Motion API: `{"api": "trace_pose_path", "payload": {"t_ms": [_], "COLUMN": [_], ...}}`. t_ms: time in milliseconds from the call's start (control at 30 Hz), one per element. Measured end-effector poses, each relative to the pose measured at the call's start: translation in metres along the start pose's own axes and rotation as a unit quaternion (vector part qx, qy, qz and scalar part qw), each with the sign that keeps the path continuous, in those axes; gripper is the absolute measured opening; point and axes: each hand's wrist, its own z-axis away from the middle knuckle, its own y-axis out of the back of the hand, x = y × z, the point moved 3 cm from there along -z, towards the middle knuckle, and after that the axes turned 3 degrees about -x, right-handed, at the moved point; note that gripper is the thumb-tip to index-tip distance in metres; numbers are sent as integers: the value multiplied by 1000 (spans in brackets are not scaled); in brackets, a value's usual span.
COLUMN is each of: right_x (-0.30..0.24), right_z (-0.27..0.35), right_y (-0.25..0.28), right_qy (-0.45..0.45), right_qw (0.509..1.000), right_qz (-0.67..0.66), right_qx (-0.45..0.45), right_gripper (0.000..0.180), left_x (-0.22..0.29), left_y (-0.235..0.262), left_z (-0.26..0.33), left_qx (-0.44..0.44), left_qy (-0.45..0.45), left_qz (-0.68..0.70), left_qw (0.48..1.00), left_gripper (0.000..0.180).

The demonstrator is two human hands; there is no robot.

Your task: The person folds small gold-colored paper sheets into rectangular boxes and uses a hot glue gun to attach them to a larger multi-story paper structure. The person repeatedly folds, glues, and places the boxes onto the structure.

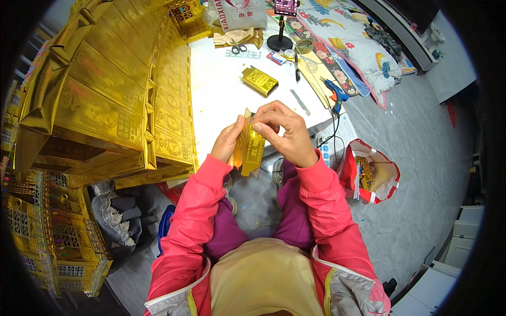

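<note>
Between my hands is a gold foil paper box [254, 150], partly folded, held over the near edge of the white table [216, 79]. My left hand [227, 141] grips its left side, thumb pointing up along the panel. With thumb and fingers pinched together, my right hand [284, 131] holds its upper right edge. Some fingertips are hidden behind the foil. Just beyond my hands lies a finished-looking gold box [259, 81] with a flap standing out at one end. A grey craft knife [300, 102] rests to its right.
A large gold foil paper house [105, 84] fills the left side. At the table's right edge lies a blue glue gun [336, 96] with its cable. Scissors [239, 47], a ruler [247, 53] and a phone stand [279, 41] are farther back. A red bag [387, 181] stands on the floor.
</note>
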Motion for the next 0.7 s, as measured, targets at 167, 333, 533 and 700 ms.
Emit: {"api": "trace_pose_path", "payload": {"t_ms": [167,333,533,700], "right_x": [0,1,3,5], "right_z": [0,0,0,0], "right_y": [0,1,2,0], "right_qy": [-4,-12,-16,-23], "right_qw": [1000,1000,1000,999], "right_qz": [4,7,0,-32], "right_qx": [4,-3,-3,10], "right_gripper": [10,9,10,11], "left_x": [1,2,2,2], "left_y": [-4,-5,-5,-7], "left_z": [1,1,2,0], "left_qx": [26,35,24,35], "left_qy": [2,6,11,13], "left_qz": [18,-3,-16,20], "left_qw": [999,999,1000,999], "left_gripper": [42,42,42,44]}}
